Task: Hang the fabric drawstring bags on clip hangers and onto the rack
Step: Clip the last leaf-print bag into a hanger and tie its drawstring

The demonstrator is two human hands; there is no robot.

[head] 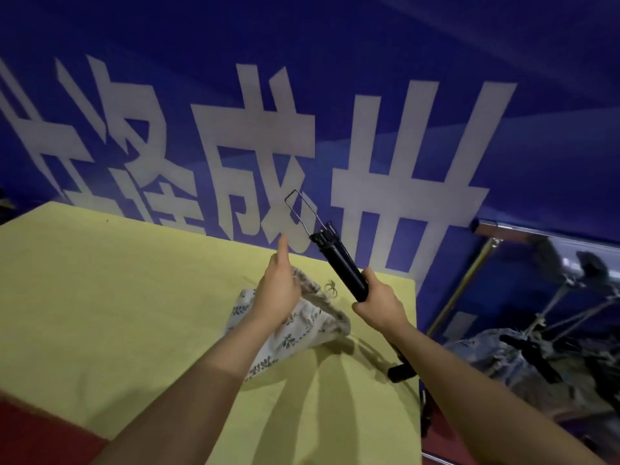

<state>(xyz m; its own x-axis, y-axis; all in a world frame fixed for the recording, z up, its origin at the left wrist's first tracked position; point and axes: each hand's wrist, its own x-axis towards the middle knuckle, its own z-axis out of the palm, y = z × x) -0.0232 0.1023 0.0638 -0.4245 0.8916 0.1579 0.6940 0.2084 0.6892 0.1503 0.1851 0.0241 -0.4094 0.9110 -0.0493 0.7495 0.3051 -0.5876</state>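
Right hand (380, 302) grips the clip hanger (342, 266), bar slanting far-left; left hand (280, 290) open, hovering nearer over the drawstring bag (302, 327) beneath.

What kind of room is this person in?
Probably a workshop or demo space, not a home. A big blue banner with white characters covers the wall, a yellow-covered table serves as a workbench, and gear lies piled at right.

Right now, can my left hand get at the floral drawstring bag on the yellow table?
Probably yes. The left hand hovers open right above the floral drawstring bag, with nothing between them. The right hand holds the black clip hanger off to the side, clear of the way.
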